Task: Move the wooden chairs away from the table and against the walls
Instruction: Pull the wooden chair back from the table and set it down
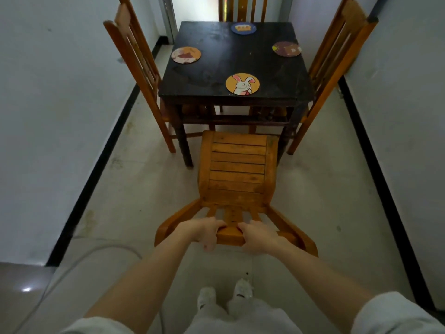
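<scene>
Well ahead of the left hand [209, 233] and off to its left, a wooden chair [137, 68] stands at the left side of the dark square table [216, 75], its tall slatted back rising beside the white wall. The left hand curls over the top rail of the nearest wooden chair [237, 169], fingers wrapped down the rail's front and thumb behind. This chair's slatted seat runs lengthwise straight away from the hands, its front edge pointing at the table and lying just at the table's near legs. On the tabletop beyond the hands lie four round coasters: a stained one [186, 54] at left, a rabbit coaster [242, 83] nearest, a blue one [243, 28] farthest, a purple one [286, 48] at right. A third chair back [243, 8] shows past the table's far edge. The right hand [258, 237] grips the same top rail just beside the left. Ahead and to its right, a fourth chair [337, 73] leans its back toward the right wall.
</scene>
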